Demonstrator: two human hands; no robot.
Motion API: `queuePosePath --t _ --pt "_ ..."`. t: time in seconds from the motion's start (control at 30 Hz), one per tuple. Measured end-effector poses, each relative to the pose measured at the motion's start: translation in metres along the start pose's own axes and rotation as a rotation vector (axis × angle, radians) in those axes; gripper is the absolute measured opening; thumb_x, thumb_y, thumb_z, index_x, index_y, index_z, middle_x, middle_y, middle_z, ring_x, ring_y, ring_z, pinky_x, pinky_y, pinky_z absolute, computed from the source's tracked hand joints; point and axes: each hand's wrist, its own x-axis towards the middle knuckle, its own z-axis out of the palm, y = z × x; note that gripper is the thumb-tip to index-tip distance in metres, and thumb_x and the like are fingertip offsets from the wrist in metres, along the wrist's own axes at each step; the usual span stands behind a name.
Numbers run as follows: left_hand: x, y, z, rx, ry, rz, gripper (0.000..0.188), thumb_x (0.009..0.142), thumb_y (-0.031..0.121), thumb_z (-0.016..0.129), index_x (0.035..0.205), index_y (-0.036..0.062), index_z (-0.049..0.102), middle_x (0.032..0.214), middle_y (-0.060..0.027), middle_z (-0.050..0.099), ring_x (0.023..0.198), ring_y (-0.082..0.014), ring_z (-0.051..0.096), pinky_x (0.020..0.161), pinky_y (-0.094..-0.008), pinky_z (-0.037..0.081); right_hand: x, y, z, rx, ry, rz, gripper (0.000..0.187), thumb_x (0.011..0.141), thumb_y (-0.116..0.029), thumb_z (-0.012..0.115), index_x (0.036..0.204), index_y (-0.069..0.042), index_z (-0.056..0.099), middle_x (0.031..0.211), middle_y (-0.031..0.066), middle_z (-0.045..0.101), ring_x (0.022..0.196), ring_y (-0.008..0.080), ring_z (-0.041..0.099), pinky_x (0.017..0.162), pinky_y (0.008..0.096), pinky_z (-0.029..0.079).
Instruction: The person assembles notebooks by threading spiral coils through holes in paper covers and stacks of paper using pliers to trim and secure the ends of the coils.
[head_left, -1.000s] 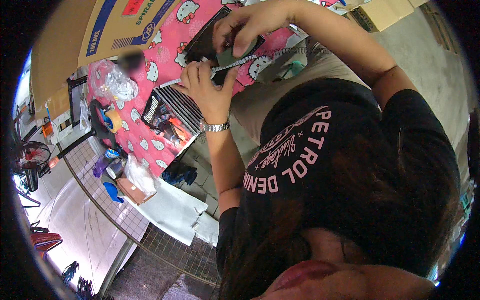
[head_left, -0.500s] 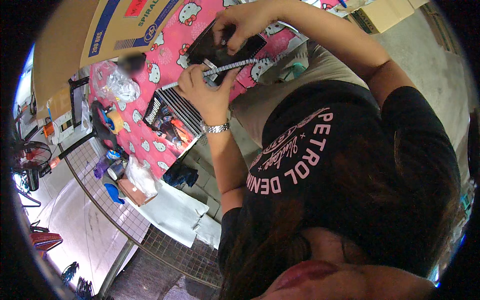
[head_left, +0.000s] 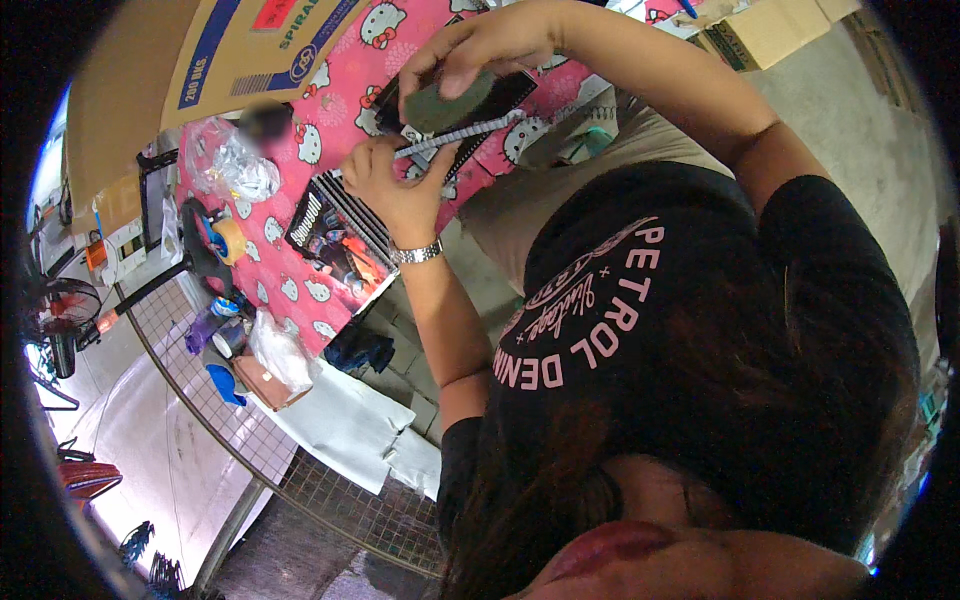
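Observation:
A spiral-bound notebook with a black cover (head_left: 515, 92) lies at the table edge, its pale coil binding (head_left: 470, 131) slanting up to the right. My left hand (head_left: 392, 192), wearing a metal watch, is closed around the coil's left end. Above the binding, my right hand (head_left: 470, 62) bends its fingers over a dark green, round-edged flat piece (head_left: 447, 104). Whether that piece is a pad or part of the notebook I cannot tell. Loose coil wire (head_left: 588, 116) sticks out past the binding's right end. Below my left hand is a stack of notebooks (head_left: 340, 245) with picture covers.
The table has a pink patterned cover (head_left: 290, 265). A large cardboard box (head_left: 250, 60) stands at the far left. Clear plastic (head_left: 240, 170) and a tape roll (head_left: 230, 243) lie at left. Another carton (head_left: 765, 35) sits at upper right.
My left hand has shifted slightly left along with the coil binding. My right hand has moved left and down, and the dark green piece now shows under its fingers.

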Motion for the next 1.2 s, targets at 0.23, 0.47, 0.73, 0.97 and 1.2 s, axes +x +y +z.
queuePosePath --t 0.23,0.47,0.73,0.97,1.2 --pt "-0.002 0.003 0.004 -0.025 -0.023 0.012 0.052 0.052 0.038 0.089 0.085 0.0082 0.062 0.093 -0.0053 0.058 0.096 -0.0287 0.049 0.082 -0.0421 0.037 -0.015 -0.012 0.024 0.097 0.147 -0.044 0.027 0.081 -0.029 0.071 0.092 -0.004 0.069 0.082 0.0018 0.065 0.084 0.0107 0.058 0.072 0.0284 0.046" --pt "0.002 -0.001 -0.003 -0.06 -0.026 -0.01 0.05 0.053 0.035 0.089 0.084 0.0074 0.062 0.089 -0.0082 0.058 0.092 -0.0298 0.051 0.081 -0.041 0.04 0.008 0.002 -0.008 -0.289 -0.072 0.007 0.043 0.081 -0.034 0.07 0.113 -0.006 0.062 0.099 -0.0013 0.063 0.087 0.011 0.056 0.074 0.0276 0.045" --pt "0.012 -0.031 -0.009 -0.24 -0.014 -0.022 0.04 0.058 0.017 0.088 0.086 0.0034 0.063 0.093 -0.0078 0.057 0.088 -0.0269 0.055 0.074 -0.0352 0.044 0.048 0.016 -0.034 -0.544 -0.059 0.104 0.048 0.082 -0.039 0.07 0.119 -0.009 0.061 0.11 0.0013 0.063 0.103 0.0122 0.056 0.08 0.0287 0.046" --pt "0.016 -0.034 -0.014 -0.23 -0.127 -0.05 0.037 0.061 0.013 0.087 0.085 0.0016 0.061 0.086 -0.0091 0.058 0.079 -0.0241 0.057 0.068 -0.0335 0.046 0.038 0.004 -0.012 -0.262 -0.084 0.039 0.037 0.083 -0.033 0.07 0.108 -0.006 0.065 0.093 -0.0022 0.067 0.088 0.0089 0.059 0.078 0.0266 0.046" --pt "0.017 -0.032 -0.011 -0.31 -0.12 -0.058 0.037 0.061 0.01 0.086 0.084 0.0006 0.06 0.085 -0.0094 0.057 0.078 -0.0244 0.056 0.068 -0.0321 0.046 0.061 0.019 -0.045 -0.581 -0.214 0.197 0.06 0.084 -0.041 0.068 0.133 -0.011 0.053 0.123 0.0033 0.06 0.109 0.0163 0.056 0.087 0.0331 0.047"
